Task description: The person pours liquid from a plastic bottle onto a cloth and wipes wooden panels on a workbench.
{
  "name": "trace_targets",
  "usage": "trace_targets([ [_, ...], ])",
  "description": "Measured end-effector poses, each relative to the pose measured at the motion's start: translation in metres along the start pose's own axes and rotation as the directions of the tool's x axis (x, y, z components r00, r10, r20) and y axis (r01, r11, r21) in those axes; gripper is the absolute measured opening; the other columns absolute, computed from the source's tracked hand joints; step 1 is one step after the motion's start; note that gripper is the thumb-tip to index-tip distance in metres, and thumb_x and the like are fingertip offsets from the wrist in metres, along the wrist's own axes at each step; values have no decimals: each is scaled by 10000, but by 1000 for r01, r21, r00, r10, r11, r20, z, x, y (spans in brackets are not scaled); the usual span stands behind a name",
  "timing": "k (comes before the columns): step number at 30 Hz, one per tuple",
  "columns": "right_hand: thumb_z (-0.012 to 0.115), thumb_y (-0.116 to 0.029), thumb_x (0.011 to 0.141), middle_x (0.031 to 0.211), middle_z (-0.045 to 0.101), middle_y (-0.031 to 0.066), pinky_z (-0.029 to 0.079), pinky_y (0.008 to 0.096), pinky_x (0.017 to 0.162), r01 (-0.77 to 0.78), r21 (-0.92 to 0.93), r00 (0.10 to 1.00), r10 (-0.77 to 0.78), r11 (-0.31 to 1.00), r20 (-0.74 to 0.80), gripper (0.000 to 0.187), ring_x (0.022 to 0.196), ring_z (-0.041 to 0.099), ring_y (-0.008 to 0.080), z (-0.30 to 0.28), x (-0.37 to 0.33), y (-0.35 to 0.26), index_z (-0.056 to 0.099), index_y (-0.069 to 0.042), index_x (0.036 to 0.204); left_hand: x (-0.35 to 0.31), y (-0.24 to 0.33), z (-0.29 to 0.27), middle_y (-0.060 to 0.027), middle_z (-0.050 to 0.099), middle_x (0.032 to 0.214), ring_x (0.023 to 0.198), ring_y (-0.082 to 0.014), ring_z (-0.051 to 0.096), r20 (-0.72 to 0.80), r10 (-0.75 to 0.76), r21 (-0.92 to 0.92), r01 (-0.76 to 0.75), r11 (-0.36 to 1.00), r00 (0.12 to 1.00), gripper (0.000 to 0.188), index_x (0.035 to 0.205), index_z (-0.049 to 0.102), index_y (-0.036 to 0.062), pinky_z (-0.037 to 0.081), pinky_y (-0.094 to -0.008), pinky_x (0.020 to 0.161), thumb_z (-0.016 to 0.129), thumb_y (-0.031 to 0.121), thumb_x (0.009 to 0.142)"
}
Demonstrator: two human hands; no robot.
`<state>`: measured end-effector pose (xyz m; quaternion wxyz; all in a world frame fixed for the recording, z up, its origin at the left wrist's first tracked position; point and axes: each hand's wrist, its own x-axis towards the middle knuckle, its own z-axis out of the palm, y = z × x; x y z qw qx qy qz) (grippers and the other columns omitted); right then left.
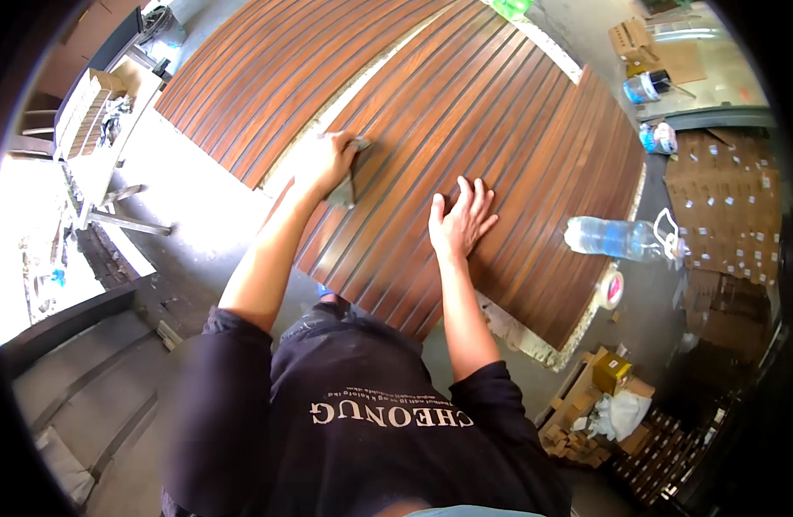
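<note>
My left hand (327, 162) is closed around a crumpled grey rag (343, 193), pressed against the brown slatted wood panel (405, 129) near its left edge. Part of the rag sticks out past my fingers, and the rest is hidden in my grip. To the right, my right hand (462, 217) lies on the panel's surface with its fingers spread and holds nothing. Dark grooves run lengthwise between the glossy slats. A second slatted panel (267, 77) lies beyond to the left, with a pale strip between the two.
A clear plastic bottle (616, 239) with a white handle lies by the panel's right edge, beside a tape roll (611, 289). Cardboard (728, 202) and paint buckets (644, 87) stand farther right. At lower right is a box with a white plastic bag (622, 415). A bench (125, 103) stands left.
</note>
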<state>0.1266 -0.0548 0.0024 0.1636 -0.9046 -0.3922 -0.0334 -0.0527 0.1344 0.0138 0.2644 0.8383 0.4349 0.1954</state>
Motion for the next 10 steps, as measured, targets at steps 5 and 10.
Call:
trace_targets([
  [5,567,-445,848,1460,322,120,107,682,1074,33,50,999,-33,998,-4,569,1399,212,391,-3,-2,-6,456,-161,1328,101,34,13,-170,681,895,820,-323,657,186,-172,-29,181,983,967,324,1035,673,78,505,-417,738,551,342,893],
  [10,553,-528,855,1476,307,116,85,685,1075,-12,80,1000,9,997,27,602,1406,186,397,-4,8,0,455,-187,1342,73,29,-9,-163,686,915,838,-316,663,162,30,-147,-6,989,986,355,1054,678,86,507,-412,745,582,378,874],
])
